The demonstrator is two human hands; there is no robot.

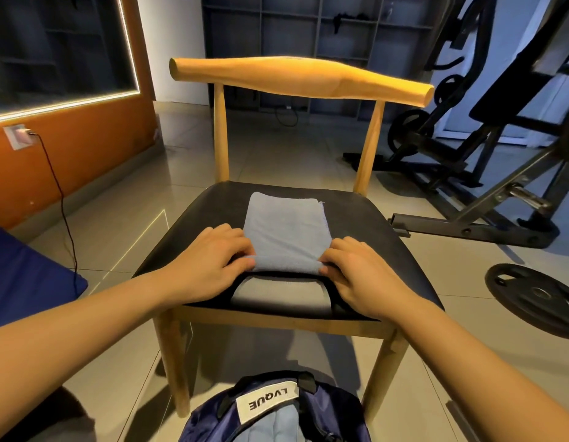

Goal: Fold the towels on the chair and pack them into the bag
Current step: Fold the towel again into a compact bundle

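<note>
The wooden chair with a black padded seat (pixel 372 244) stands before me, with the navy fabric bag (pixel 213 419) on the floor below its front edge. A folded light-blue towel (pixel 284 228) lies on the seat. My left hand (pixel 210 263) and right hand (pixel 363 275) pinch the ends of its near edge.

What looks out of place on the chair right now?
Nothing is spilled or damaged. The left hand and right hand pinch the near fold of the towel on the chair seat. Two small oddities: a black strap loop lies on the seat's front edge below that fold, and a thread sticks out at the towel's far right corner.
</note>
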